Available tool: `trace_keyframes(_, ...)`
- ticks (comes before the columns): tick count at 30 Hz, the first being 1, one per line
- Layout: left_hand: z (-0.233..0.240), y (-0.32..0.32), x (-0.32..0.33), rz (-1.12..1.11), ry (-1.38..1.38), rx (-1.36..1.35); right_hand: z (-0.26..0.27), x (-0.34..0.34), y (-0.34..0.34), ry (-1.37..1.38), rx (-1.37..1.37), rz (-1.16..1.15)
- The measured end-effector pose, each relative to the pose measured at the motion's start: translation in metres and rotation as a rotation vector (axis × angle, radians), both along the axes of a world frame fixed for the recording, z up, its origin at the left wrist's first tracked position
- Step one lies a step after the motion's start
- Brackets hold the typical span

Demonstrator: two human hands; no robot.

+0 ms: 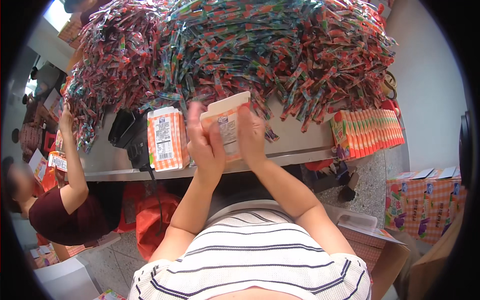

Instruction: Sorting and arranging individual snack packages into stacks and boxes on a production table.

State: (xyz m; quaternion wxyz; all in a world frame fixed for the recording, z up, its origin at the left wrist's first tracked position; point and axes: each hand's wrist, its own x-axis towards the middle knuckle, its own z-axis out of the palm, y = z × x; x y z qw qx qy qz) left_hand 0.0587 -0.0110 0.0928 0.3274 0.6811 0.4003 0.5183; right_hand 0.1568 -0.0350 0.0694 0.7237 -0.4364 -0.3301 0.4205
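Between my two hands is a small orange-checked carton (227, 125) with its white top flap standing up. My left hand (204, 144) grips its left side, thumb across the printed panel and fingers blurred. Along the right side, my right hand (252, 131) presses against the carton. To the left on the table lies a similar carton or small stack of cartons (165, 138), printed panel up and top flap raised. Just beyond my hands rises a large heap of slim wrapped sticks (232, 48) in red, blue and green film.
A row of upright orange cartons (369, 131) stands at the table's right end. A black device (137, 148) with a cable sits at the front edge of the metal table (296, 144). Leftward, a co-worker (63, 213) reaches toward the heap. Larger printed boxes (422, 204) stand at right.
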Motion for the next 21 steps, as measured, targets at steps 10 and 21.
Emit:
trace_keyframes(10, -0.002, 0.022, -0.009, -0.6, -0.462, -0.77, 0.022, 0.032, -0.012, 0.212, -0.249, 0.328)
trace_keyframes(21, -0.006, 0.033, -0.001, -0.498, -0.359, -0.428, 0.024, 0.033, -0.006, -0.598, -0.096, -0.054)
